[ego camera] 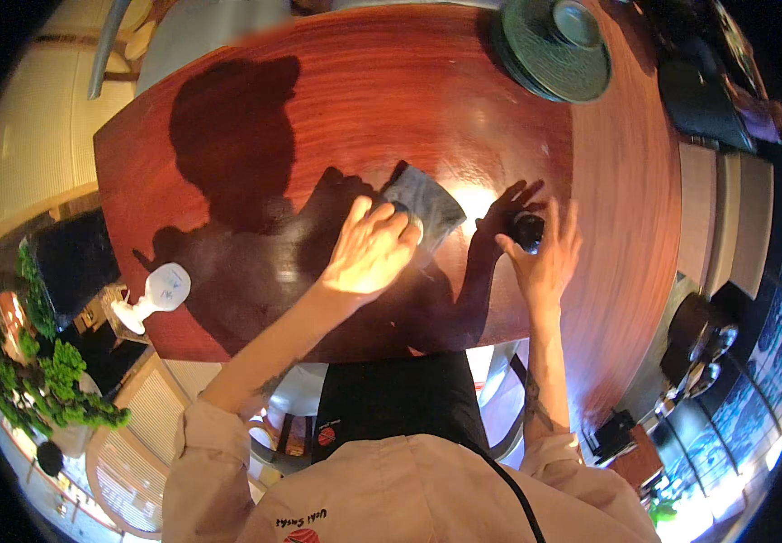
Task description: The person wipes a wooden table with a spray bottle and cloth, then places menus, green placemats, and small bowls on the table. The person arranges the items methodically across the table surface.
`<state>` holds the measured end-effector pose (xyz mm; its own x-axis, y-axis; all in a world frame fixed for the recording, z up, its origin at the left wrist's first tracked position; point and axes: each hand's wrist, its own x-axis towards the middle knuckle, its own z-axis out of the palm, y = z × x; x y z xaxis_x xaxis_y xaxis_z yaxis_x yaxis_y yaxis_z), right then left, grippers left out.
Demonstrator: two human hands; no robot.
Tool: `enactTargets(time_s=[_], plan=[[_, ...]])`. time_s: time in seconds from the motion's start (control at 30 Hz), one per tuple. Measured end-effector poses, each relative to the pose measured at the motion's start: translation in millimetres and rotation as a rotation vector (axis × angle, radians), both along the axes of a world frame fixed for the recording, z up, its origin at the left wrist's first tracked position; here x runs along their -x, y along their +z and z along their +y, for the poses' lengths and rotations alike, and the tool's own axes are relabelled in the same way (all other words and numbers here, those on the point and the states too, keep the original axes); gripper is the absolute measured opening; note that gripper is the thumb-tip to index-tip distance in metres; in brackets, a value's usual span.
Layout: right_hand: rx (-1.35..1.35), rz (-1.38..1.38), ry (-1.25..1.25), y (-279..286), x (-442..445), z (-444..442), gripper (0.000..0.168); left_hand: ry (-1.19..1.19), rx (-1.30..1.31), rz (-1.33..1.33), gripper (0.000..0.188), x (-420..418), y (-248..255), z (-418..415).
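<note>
A red-brown wooden table (363, 122) lies before me. My left hand (374, 248) is closed over a dark grey cloth (425, 200), which spreads out on the tabletop beyond my knuckles; a small pale round item shows at the edge of the fingers, too unclear to name. To the right, my right hand (547, 251) is spread, thumb and fingers apart, around a small black round object (528, 231). Whether the fingers touch it cannot be told. Strong shadows of my head and arms fall across the wood.
Stacked green plates (553, 75) with a small green bowl (575, 24) on top stand at the table's far right. A white sign on a stand (167, 286), bearing writing, is at the left edge. Chairs are around the table, and a green plant (58, 380) is at far left.
</note>
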<state>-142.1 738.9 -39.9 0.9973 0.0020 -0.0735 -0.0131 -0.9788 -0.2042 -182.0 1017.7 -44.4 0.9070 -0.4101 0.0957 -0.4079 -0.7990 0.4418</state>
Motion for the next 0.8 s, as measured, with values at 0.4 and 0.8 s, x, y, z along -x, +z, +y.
enactTargets(time_s=[0.4, 0.8], plan=[[-0.026, 0.059, 0.648, -105.0, 7.7, 160.5, 0.074, 0.539, -0.066, 0.406, 0.03, 207.7, 47.7, 36.6], [-0.439, 0.357, 1.653, -101.0, 172.0, 243.7, 0.05, 1.081, -0.154, 0.531, 0.029, 313.5, 83.2, 111.0]])
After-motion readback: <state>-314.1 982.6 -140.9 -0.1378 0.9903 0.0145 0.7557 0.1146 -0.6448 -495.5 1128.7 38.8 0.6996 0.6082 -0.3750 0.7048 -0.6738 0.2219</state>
